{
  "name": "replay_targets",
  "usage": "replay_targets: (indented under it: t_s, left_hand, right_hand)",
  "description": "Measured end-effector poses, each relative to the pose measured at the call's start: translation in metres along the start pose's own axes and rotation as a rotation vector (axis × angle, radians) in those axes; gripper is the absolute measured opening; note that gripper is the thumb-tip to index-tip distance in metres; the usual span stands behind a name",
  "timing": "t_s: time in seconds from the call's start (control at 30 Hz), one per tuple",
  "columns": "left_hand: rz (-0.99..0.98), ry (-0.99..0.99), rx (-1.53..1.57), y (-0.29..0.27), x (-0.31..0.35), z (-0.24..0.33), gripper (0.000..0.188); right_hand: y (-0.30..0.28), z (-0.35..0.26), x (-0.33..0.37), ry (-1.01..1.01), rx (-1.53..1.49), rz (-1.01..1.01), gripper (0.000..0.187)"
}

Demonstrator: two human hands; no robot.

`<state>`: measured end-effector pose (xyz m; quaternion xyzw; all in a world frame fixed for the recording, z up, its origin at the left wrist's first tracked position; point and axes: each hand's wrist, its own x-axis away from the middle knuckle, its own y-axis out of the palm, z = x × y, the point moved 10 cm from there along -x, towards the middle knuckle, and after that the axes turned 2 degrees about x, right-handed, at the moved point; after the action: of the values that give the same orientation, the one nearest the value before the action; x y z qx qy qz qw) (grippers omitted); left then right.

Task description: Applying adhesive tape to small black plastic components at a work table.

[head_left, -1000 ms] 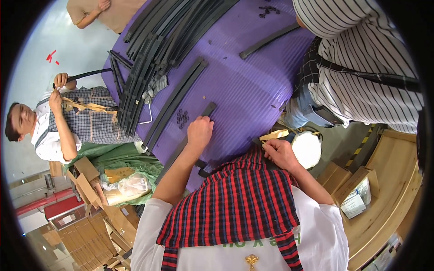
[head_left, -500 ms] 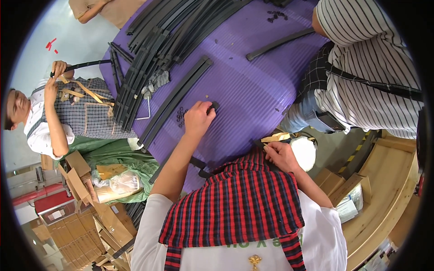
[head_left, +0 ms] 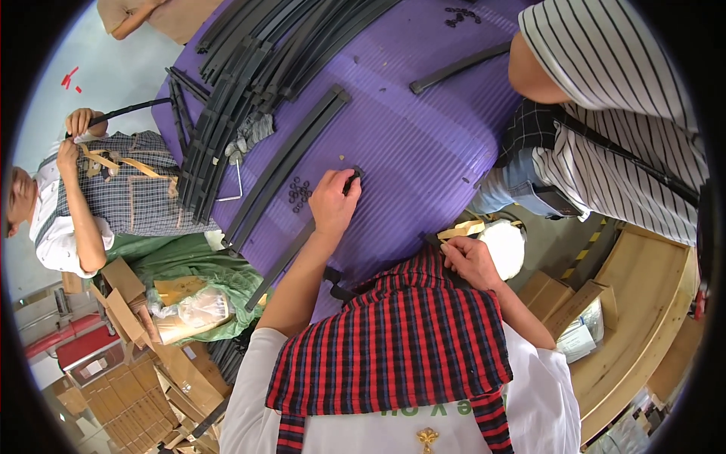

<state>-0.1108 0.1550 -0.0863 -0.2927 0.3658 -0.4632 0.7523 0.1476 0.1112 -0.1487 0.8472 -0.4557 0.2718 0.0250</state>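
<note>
My left hand [head_left: 333, 203] is over the purple ribbed tabletop [head_left: 408, 159], its fingers closed round a small black piece [head_left: 354, 178]. Its full shape is hidden by the fingers. Beside that hand lies a cluster of small black rings [head_left: 299, 194]. A black strip [head_left: 281, 266] passes beneath my left forearm. My right hand [head_left: 470, 261] is by the table's near edge, against the striped apron [head_left: 386, 340]. Its thumb and fingers are pinched together near a dark end; what they hold is not clear. Two long black strips [head_left: 291, 163] lie side by side left of my left hand.
A large pile of black strips [head_left: 249, 83] covers the far left of the table, with a grey glove [head_left: 255, 132] and a bent metal rod [head_left: 240, 181] beside it. Co-workers stand left, right and beyond. Opened cardboard boxes [head_left: 121, 291] stand lower left; a wooden bench [head_left: 643, 303] is lower right.
The table has shifted slightly left in view. My left hand stays on the small black piece, and my right hand barely moves. The right co-worker's arm reaches lower over the table edge.
</note>
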Motion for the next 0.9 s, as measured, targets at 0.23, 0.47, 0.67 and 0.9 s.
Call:
replay_targets:
  t_s: [0.23, 0.47, 0.67, 0.9]
  left_hand:
    - [0.027, -0.059, 0.031, 0.000, 0.001, -0.008, 0.013]
    - [-0.010, -0.081, 0.088, 0.000, 0.008, -0.007, 0.024]
    - [-0.027, -0.105, 0.153, 0.003, 0.010, -0.011, 0.029]
    - [0.005, -0.133, 0.150, 0.004, 0.007, -0.016, 0.022]
  right_hand:
    - [0.001, -0.002, -0.003, -0.011, 0.038, -0.012, 0.026]
    - [0.001, -0.006, -0.004, -0.022, 0.035, -0.010, 0.026]
    - [0.001, -0.005, -0.005, -0.020, 0.022, -0.015, 0.027]
    - [0.002, -0.005, -0.007, -0.010, 0.051, -0.012, 0.027]
